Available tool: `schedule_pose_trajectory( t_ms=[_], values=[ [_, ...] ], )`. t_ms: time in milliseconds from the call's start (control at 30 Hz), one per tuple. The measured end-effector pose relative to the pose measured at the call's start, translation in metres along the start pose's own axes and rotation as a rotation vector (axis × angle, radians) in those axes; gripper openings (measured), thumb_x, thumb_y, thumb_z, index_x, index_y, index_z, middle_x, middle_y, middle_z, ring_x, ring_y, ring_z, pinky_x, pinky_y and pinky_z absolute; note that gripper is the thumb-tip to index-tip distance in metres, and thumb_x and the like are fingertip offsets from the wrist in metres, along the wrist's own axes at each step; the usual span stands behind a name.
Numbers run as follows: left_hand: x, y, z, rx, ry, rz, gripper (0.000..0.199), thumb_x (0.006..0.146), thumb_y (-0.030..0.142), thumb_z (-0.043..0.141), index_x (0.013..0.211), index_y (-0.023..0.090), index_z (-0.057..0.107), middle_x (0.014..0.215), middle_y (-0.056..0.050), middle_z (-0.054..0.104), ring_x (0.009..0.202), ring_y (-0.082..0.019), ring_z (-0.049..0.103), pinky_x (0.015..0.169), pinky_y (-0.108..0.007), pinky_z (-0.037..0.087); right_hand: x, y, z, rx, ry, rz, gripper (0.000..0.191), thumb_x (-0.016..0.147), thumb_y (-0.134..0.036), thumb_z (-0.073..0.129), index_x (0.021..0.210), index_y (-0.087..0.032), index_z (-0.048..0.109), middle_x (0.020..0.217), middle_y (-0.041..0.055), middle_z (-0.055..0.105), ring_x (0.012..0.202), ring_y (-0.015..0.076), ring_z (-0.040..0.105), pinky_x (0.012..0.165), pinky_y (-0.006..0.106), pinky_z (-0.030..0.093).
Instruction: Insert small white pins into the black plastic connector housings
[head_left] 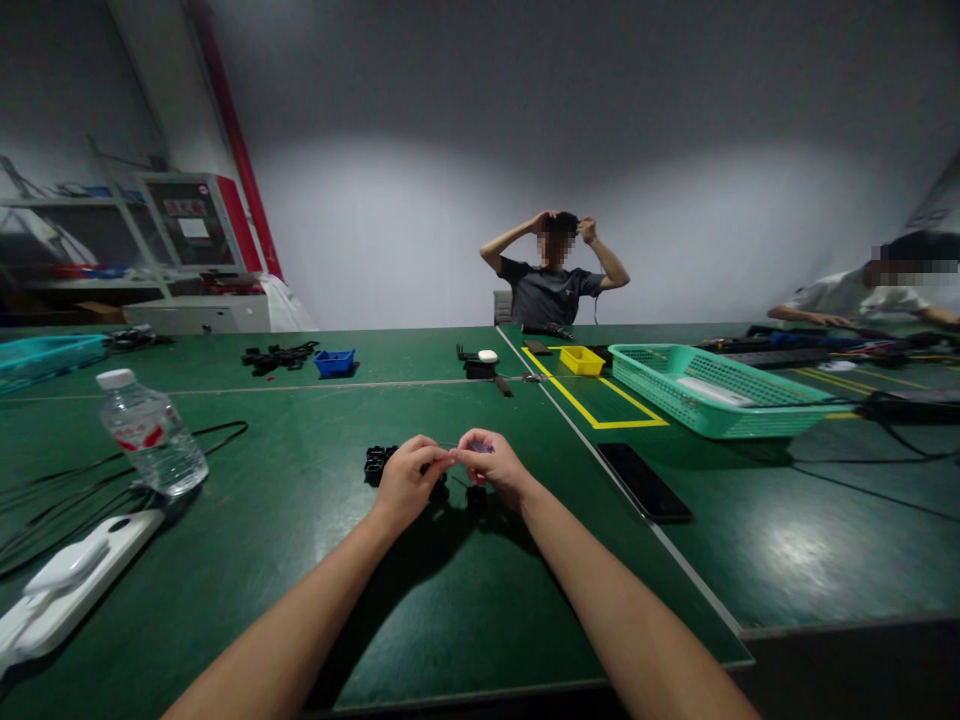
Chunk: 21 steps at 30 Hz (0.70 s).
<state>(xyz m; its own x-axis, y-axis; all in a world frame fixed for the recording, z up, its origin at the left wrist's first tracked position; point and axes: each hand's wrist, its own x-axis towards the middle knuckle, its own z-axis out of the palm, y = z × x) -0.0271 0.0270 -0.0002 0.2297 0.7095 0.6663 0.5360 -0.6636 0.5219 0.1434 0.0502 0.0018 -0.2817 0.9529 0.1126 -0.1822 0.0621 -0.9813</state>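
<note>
My left hand (409, 482) and my right hand (491, 465) meet at their fingertips above the green table (480, 620). Both are closed in a pinch. A thin piece shows between the fingertips, too small to name. Something small and purplish (484, 449) shows at my right hand's fingers. Black parts (377, 464) lie just left of my left hand, partly hidden by it. A small black piece (476, 497) sits below my right hand.
A bottle (154, 435) and a white power strip (82, 580) are at left. A phone (645, 482) and green basket (720, 400) are at right. Blue (334, 363) and yellow (581, 360) trays stand farther back. Two people sit across the table.
</note>
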Motion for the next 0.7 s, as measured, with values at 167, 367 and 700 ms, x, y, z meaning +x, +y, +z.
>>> schedule_pose_trajectory(
  t_ms=[167,367,700],
  values=[
    [0.0,-0.008,0.0,0.032,0.044,-0.068,0.015,0.089,0.03,0.059,0.084,0.021,0.071,0.084,-0.004,0.072,0.08,-0.017,0.064,0.076,-0.029,0.049,0.006,-0.001,0.0,0.062,0.086,0.009,0.057,0.064,-0.074,0.067,0.073,-0.018,0.056,0.061,0.0018,0.068,0.033,0.0068,0.047,0.031,0.018,0.023],
    [-0.001,-0.014,0.001,-0.003,0.09,-0.209,0.019,0.086,0.035,0.062,0.084,0.02,0.073,0.08,-0.002,0.074,0.071,-0.016,0.064,0.068,-0.027,0.048,0.004,-0.007,-0.002,0.148,0.219,-0.017,0.059,0.071,-0.075,0.058,0.073,-0.016,0.063,0.057,0.0016,0.062,0.035,0.0073,0.049,0.032,0.018,0.023],
    [0.002,-0.015,0.001,-0.124,0.116,-0.345,0.027,0.081,0.042,0.063,0.083,0.018,0.075,0.075,-0.002,0.073,0.065,-0.015,0.062,0.063,-0.025,0.045,0.001,-0.01,-0.002,0.182,0.308,-0.101,0.036,0.066,-0.049,0.072,0.064,-0.019,0.051,0.053,0.0007,0.066,0.035,0.0081,0.051,0.032,0.016,0.025]
  ],
)
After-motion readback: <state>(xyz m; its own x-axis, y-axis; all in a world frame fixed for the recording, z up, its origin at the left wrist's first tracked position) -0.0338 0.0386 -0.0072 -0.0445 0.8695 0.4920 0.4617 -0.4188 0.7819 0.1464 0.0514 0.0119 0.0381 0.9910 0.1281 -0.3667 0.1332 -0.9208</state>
